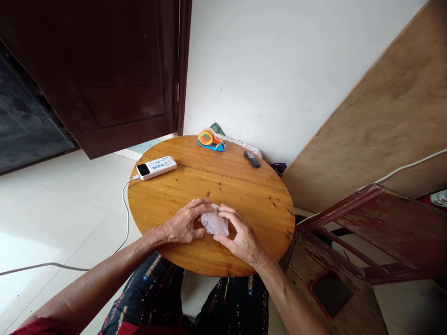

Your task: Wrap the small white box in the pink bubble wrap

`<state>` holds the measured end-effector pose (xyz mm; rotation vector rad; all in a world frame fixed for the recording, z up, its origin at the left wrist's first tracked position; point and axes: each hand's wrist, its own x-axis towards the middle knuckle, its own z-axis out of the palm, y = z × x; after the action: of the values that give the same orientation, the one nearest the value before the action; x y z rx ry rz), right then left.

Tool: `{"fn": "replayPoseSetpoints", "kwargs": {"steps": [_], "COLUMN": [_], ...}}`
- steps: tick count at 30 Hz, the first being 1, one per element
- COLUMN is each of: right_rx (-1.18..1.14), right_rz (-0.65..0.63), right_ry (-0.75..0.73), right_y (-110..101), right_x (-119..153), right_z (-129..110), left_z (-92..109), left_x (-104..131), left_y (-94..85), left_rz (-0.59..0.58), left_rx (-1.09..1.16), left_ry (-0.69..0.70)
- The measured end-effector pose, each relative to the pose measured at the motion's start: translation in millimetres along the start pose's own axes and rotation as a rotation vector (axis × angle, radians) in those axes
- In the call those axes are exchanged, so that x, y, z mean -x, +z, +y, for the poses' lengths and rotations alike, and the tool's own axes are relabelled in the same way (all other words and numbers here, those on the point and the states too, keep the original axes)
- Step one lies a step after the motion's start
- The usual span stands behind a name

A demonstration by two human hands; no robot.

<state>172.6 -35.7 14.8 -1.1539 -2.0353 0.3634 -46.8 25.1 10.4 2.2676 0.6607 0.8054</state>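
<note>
A small translucent, pale-lilac lump with a bumpy, wrinkled surface and a whiter middle, perhaps bubble wrap [214, 224], is between my hands at the near side of the round wooden table. My left hand [186, 222] curves around its left side, fingers at the top edge and thumb low by the left corner. On the other side, my right hand [240, 235] grips it, with the thumb at the bottom edge and fingertips on top. Whether anything lies inside the lump I cannot make out.
On the round wooden table [195, 179] lie a white power bank [157, 167] with a cable, an orange-and-blue tape dispenser [211, 139] and a blurred dark item [253, 158]. A reddish wooden chair [377, 232] stands to the right. The wall is behind.
</note>
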Motion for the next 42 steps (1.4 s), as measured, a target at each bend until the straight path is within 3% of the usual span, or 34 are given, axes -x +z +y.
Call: {"fn": "replayPoseSetpoints", "kwargs": {"steps": [2,5,7,10,13,17,21,26,33,42], "right_rx": [0.020,-0.010,-0.101,-0.303,-0.281,-0.170,-0.284,-0.534,-0.438,-0.284], "right_rz": [0.045,0.140,0.145,0.064,0.074,0.087,0.050,0.165,0.248,0.267], "right_ry": [-0.016,0.034,0.176,0.435,0.536,0.534,0.544,0.569,0.545,0.498], "right_y": [5.9,9.7,8.4,5.7,5.3,1.7,-0.4,10.7,17.8,17.9], "right_x": [2.6,-3.2,-11.9,-26.8,-39.6,-50.7,-55.6,-59.5,-64.5,-68.2], "right_z": [5.2,8.5,7.5,6.0,9.1,19.1,28.5,34.3,28.7,20.4], "left_z": [0.2,2.4,3.6,2.0,-3.7,-10.1,-11.2,-15.1,-22.4,-29.4], "left_x": [0.9,-8.4,-18.7,-33.7,-43.0,-44.8,-44.7,-47.1,-48.4,-49.5], "left_y": [0.2,3.6,3.5,-1.1,-5.7,-5.7,-0.3,7.5,10.4,11.9], "left_rz": [-0.023,0.044,0.077,0.050,0.034,0.001,0.011,0.065,0.087,0.122], "left_rx": [-0.053,-0.043,0.026,0.072,0.060,0.359,0.643,0.863,0.913,0.774], "left_ry": [-0.009,-0.036,-0.110,-0.331,-0.460,-0.423,-0.391,-0.424,-0.412,-0.417]}}
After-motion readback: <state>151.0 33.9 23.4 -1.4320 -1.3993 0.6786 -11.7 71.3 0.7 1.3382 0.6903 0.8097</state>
